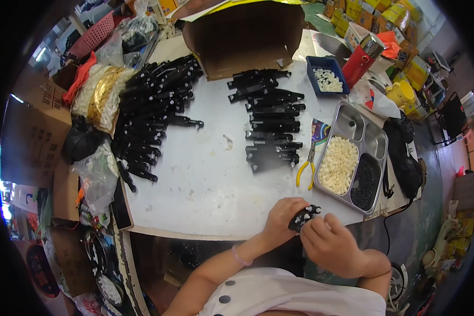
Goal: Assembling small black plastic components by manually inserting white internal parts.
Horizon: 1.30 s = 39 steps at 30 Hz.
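My left hand (pixel 280 220) is closed round a small bundle of black parts (pixel 302 217) with white tips, held just past the table's front edge. Close beside that bundle, my right hand (pixel 331 245) has its fingers curled in a pinch; whatever is between them cannot be made out. A steel compartment tray (pixel 371 132) lies ahead and to the right, holding cream-white pieces (pixel 336 164) and small black pieces (pixel 364 181). Yellow-handled pliers (pixel 306 167) rest along its left side. Similar black parts (pixel 274 126) are stacked in a column at mid table.
A larger heap of black parts (pixel 158 95) covers the table's left side. At the back stands an open cardboard box (pixel 247 39). A blue bin (pixel 325 63) of white pieces sits near a red box (pixel 358 66). Wrapped cord (pixel 97 89) and plastic bags (pixel 96 176) crowd the left edge.
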{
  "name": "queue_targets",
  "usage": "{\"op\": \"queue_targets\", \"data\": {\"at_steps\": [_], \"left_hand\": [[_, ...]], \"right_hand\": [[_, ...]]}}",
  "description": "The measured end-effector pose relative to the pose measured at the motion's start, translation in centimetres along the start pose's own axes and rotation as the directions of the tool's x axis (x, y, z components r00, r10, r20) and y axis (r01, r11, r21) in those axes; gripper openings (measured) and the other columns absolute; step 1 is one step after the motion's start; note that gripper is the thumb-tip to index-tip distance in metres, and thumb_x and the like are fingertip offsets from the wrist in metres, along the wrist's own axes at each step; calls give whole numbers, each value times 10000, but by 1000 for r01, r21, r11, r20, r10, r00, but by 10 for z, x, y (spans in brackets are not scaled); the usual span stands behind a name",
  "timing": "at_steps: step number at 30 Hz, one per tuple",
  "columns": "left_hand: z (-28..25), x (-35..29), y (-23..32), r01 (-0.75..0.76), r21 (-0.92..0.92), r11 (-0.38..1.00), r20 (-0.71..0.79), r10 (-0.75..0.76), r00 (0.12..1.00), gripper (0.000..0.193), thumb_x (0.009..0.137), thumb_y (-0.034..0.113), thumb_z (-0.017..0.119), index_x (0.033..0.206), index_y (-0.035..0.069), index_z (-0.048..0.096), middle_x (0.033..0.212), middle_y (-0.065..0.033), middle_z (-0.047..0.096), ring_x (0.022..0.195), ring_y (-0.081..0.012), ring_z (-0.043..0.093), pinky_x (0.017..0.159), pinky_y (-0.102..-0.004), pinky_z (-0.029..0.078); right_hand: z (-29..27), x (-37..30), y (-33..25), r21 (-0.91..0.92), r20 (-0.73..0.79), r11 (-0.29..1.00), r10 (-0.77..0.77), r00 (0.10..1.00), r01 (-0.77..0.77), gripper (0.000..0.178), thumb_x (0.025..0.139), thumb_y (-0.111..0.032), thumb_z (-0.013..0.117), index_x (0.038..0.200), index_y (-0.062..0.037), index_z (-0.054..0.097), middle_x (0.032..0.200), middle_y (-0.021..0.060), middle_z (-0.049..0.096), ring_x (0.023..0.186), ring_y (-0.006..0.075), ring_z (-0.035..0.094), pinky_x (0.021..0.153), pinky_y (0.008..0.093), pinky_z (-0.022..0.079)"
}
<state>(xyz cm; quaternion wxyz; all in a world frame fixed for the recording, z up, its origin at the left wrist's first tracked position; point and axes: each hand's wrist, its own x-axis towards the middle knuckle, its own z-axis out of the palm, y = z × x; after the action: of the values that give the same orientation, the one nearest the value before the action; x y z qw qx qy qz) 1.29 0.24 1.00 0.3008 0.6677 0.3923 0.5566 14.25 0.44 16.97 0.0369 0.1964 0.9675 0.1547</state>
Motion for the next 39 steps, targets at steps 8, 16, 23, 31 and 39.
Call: {"op": "queue_targets", "data": {"at_steps": [8,16,23,31,39], "left_hand": [[4,0,10,-61,127,990,16,59,998,501,618,33,733,1092,55,572,1040,-115,611,925,-314,600,788,-389,486],[-51,89,8,-167,357,919,43,162,986,495,660,55,748,1125,81,578,1072,-115,622,999,-316,597,863,-390,473],[-40,200,-80,-228,743,630,271,29,962,966,595,389,816,1415,174,353,1321,-149,431,1238,-326,394,1022,-559,270],[-189,160,-23,-148,907,394,151,23,988,752,715,204,729,1391,180,402,1385,-93,403,1348,-289,298,1075,-603,168],[-281,116,-109,-403,911,86,403,13,915,247,853,153,508,1091,104,552,1196,-99,554,1305,-266,396,1123,-567,160]], "right_hand": [[-3,-2,-6,349,10,910,237,971,-226,116,590,-103,593,682,-32,596,683,90,502,713,250,484,652,343,384],[33,-18,-14,801,-287,559,674,681,-216,116,702,-119,738,677,-92,628,597,43,559,518,240,495,467,349,379],[61,12,-39,776,-316,618,553,771,-126,155,714,-128,738,656,-81,602,583,55,532,538,254,484,508,370,365],[113,-27,-42,697,-85,680,391,917,-226,464,796,-265,737,1169,-61,553,1152,173,579,1009,245,588,866,341,476],[81,68,-50,759,-363,648,332,871,69,153,706,-148,745,660,-96,610,599,38,536,573,246,500,553,368,399]]}}
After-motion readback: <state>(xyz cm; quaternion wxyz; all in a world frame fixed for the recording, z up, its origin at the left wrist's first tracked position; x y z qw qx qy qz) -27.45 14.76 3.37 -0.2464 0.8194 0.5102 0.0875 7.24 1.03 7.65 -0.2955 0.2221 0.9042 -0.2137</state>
